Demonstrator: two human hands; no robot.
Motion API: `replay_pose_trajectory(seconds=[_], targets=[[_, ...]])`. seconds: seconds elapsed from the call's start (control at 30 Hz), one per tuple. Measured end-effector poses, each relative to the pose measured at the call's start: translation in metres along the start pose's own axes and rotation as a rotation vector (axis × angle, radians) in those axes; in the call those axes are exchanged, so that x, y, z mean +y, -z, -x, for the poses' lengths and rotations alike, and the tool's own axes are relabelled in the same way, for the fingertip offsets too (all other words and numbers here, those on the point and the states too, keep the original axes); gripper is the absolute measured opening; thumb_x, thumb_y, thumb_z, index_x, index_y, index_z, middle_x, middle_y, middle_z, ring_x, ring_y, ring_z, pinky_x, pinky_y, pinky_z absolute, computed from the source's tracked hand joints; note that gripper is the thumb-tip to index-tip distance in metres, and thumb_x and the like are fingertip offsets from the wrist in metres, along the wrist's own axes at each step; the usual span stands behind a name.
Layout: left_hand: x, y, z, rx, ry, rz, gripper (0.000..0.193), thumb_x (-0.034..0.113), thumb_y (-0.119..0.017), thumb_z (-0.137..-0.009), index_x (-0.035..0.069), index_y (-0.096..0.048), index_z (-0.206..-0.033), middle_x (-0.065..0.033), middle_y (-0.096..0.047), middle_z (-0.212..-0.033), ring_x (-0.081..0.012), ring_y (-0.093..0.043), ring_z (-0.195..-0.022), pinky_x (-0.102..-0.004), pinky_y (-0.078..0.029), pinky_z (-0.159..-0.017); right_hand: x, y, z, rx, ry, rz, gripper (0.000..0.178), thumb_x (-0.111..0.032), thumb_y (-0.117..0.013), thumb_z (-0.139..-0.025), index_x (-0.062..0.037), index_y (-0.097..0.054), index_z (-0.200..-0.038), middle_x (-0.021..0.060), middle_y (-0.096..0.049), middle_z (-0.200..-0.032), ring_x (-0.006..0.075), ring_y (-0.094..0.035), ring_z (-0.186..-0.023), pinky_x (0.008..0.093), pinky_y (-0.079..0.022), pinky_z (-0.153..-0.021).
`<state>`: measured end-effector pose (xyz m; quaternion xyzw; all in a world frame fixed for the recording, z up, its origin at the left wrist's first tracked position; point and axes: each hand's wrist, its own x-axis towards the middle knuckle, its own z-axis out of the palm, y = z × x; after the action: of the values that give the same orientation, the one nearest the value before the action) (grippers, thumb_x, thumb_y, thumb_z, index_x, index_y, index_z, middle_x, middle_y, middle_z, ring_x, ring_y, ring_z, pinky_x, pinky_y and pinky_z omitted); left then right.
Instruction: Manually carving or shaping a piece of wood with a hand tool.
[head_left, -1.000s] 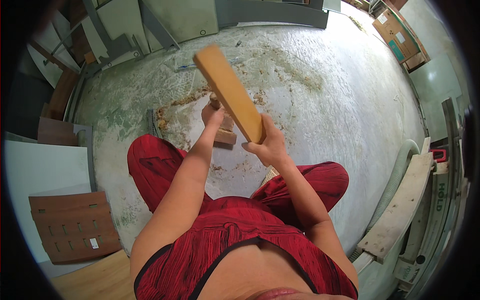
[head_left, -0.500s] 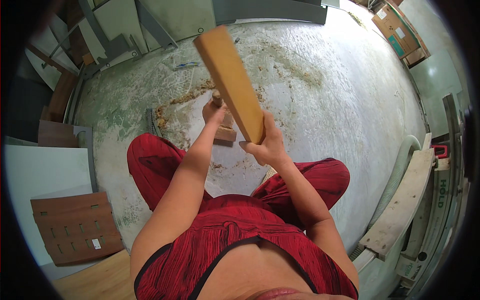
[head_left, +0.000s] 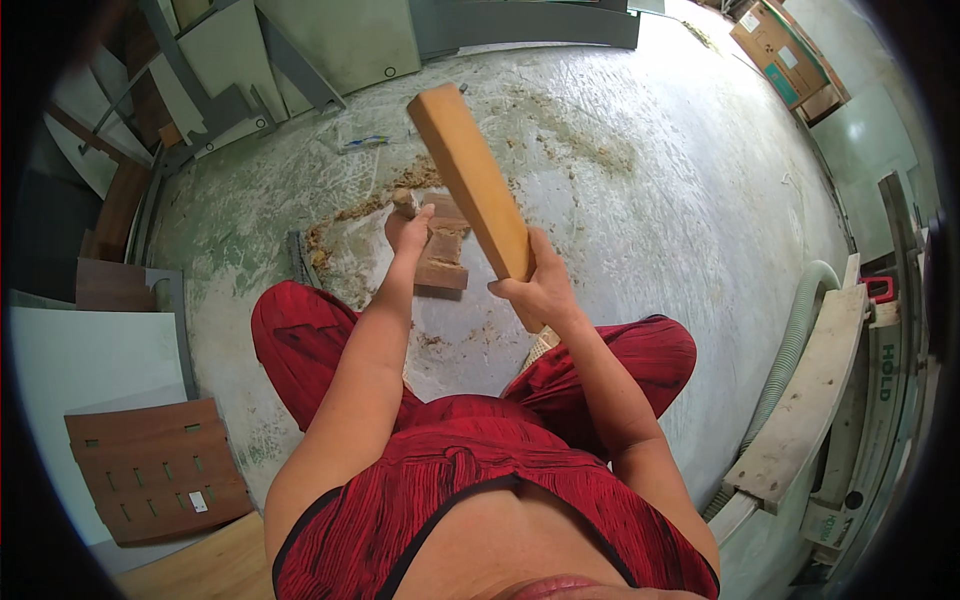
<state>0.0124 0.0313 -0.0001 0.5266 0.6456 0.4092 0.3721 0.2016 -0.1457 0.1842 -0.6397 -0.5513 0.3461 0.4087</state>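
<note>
My left hand [head_left: 407, 232] is closed round the wooden handle of a chisel [head_left: 403, 203]; its blade is hidden from view. Just right of that hand, a brown wooden block [head_left: 440, 279] lies on the floor with a rough notch cut into its middle and chips in the cut. My right hand [head_left: 545, 288] grips a long, squared yellow-brown wooden bar [head_left: 470, 180] by its near end. The bar slants up and to the left, raised above the block, and hides part of the floor behind it.
Wood shavings [head_left: 420, 175] are scattered beyond the block. A dark metal strip [head_left: 300, 257] lies by my left knee. Slotted brown board [head_left: 155, 470] and white panels stand at left; a ridged hose [head_left: 790, 350] and a pale plank [head_left: 800, 400] at right. A cardboard box [head_left: 785, 55] sits far right.
My left hand has shifted left with the chisel, baring more of the notched block. The bar's far end has dropped a little and moved right in my right hand.
</note>
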Motion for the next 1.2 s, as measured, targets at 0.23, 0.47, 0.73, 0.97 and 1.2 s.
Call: replay_pose_trajectory(seconds=[0.23,0.47,0.73,0.97,1.2], targets=[[-0.007,-0.009,-0.005,-0.008,0.045,0.002,0.045,0.04,-0.081,-0.069,0.001,-0.069,-0.088,-0.0189,-0.071,-0.089,-0.034,-0.068,-0.087,-0.0414,-0.05,-0.078,0.004,-0.003,-0.001,0.05,0.017,0.004,0.075,-0.024,-0.077,-0.059,-0.0037,-0.048,-0.125,0.0147,-0.065,-0.095,0.0297,-0.065,-0.086,0.0384,-0.05,-0.078],[0.021,-0.017,0.002,-0.062,0.064,-0.17,0.043,0.04,-0.079,-0.071,0.009,-0.069,-0.099,-0.0148,-0.071,-0.092,-0.0355,-0.067,-0.09,-0.0432,-0.051,-0.078,0.003,-0.013,-0.006,0.052,0.131,0.116,0.07,-0.024,-0.076,-0.062,-0.0047,-0.045,-0.122,0.019,-0.064,-0.092,0.035,-0.065,-0.085,0.0415,-0.05,-0.076],[0.005,-0.019,-0.005,-0.058,0.007,-0.034,0.048,0.046,-0.076,-0.071,0.013,-0.068,-0.105,-0.0159,-0.071,-0.093,-0.036,-0.066,-0.092,-0.0429,-0.052,-0.076,-0.002,-0.015,-0.011,-0.061,0.035,0.245,0.068,-0.027,-0.077,-0.06,-0.0052,-0.045,-0.116,0.0205,-0.064,-0.091,0.0413,-0.063,-0.087,0.0444,-0.049,-0.076],[0.019,-0.02,0.001,-0.069,0.017,-0.274,0.049,0.051,-0.074,-0.072,0.013,-0.069,-0.103,-0.015,-0.071,-0.093,-0.0347,-0.066,-0.094,-0.0423,-0.051,-0.078,0.02,-0.02,-0.013,-0.067,0.015,0.278,0.076,-0.027,-0.078,-0.059,-0.0072,-0.045,-0.125,0.0206,-0.064,-0.094,0.0392,-0.064,-0.089,0.0434,-0.049,-0.078],[0.026,-0.025,0.008,-0.09,0.087,-0.153,0.042,0.049,-0.07,-0.074,0.013,-0.07,-0.095,-0.0128,-0.071,-0.091,-0.0334,-0.067,-0.089,-0.0418,-0.052,-0.077,-0.011,-0.011,-0.012,-0.057,0.07,0.161,0.072,-0.026,-0.075,-0.06,-0.006,-0.045,-0.122,0.0214,-0.063,-0.09,0.04,-0.064,-0.085,0.045,-0.05,-0.074]])
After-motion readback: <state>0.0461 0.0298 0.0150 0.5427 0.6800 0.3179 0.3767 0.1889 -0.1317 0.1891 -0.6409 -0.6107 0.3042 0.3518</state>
